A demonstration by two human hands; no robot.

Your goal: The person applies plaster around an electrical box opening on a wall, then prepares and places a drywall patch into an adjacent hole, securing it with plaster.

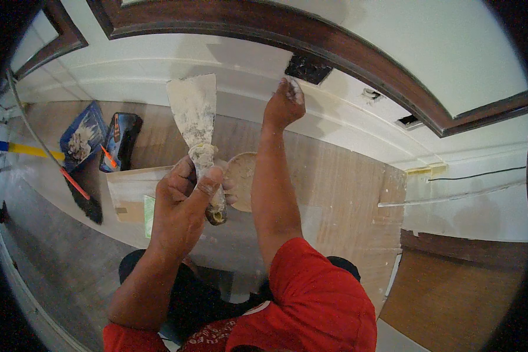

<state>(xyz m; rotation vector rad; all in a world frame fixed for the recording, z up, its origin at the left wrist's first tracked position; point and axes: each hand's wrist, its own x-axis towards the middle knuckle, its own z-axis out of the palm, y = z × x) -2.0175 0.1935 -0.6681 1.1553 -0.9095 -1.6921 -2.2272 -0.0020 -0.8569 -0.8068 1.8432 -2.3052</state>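
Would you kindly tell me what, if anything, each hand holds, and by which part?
The left hand holds a putty knife by its handle. White material shows at the right hand; whether it holds anything cannot be told.

open room runs along the wall (349,120) right of the right hand (285,105), while the scraper (195,108) obstructs its left.

One left hand (182,190) and one right hand (284,110) make two hands in all. There is one putty knife (195,108), one blue dustpan (97,118), one broom (85,202), one black case (131,130) and one round pan (242,166). The red sleeves (317,287) number two. Wall openings (307,69) come to three, and dark wooden frames (334,38) in sight come to two.
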